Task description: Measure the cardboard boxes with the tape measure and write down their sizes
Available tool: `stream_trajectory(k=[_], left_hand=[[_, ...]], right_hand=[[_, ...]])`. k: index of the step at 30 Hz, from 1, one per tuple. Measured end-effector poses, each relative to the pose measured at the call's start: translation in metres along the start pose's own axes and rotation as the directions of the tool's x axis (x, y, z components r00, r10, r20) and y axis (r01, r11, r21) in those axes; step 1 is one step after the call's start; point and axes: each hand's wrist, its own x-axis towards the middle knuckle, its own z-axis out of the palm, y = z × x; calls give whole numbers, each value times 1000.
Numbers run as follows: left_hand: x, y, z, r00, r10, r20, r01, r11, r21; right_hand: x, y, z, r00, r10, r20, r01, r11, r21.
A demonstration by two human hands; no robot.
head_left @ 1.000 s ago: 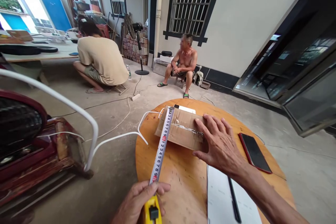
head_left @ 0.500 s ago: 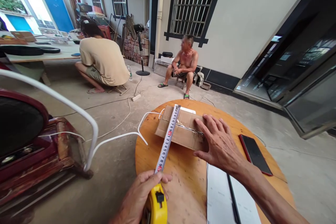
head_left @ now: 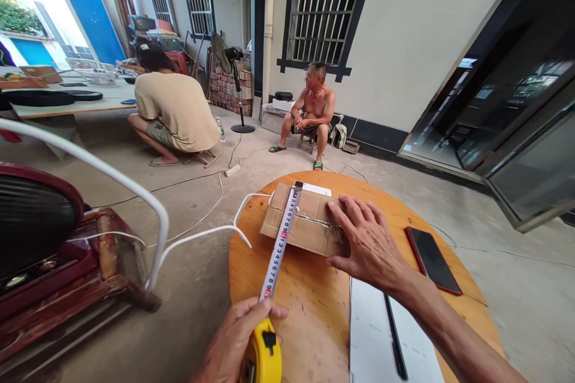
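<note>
My left hand (head_left: 240, 335) is closed around a yellow tape measure (head_left: 267, 356) at the bottom of the head view. Its silver blade (head_left: 279, 245) runs out over a flat cardboard box (head_left: 314, 236), and the metal end hook reaches the box's far edge. Across the right end of that box lies my right hand (head_left: 366, 236), fingers over the top and thumb at the near corner, gripping it. A torn, dark-lined seam with white bits crosses the top of the box. Behind it, a white flat item (head_left: 317, 190) shows partly.
The round wooden table (head_left: 305, 305) also bears a red-edged phone (head_left: 433, 260), white paper (head_left: 372, 335) and a black pen (head_left: 395, 338). Left stands a dark red machine (head_left: 85, 245) near a white tube (head_left: 148, 197). Two people sit beyond, near a standing fan (head_left: 238, 90).
The whole view has shifted slightly. Both hands keep their hold, and the tape blade still lies across the cardboard box, with its end hook near the far edge.
</note>
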Motion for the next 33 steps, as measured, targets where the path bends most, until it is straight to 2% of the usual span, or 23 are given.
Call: stream_trajectory(k=[7,22,33], left_hand=[[1,1,1,1000,-4,28,3,1000,15],[-5,4,4,999,26,-25,-25,1000,15],[-3,-2,0,1000,18,-5,-18,1000,7]], right_hand=[[0,5,-4,1000,-26,10,26,999,36],[-2,4,-4,1000,-11,14,10,999,35],[-5,3,-4,1000,-15,-13,16,999,46]])
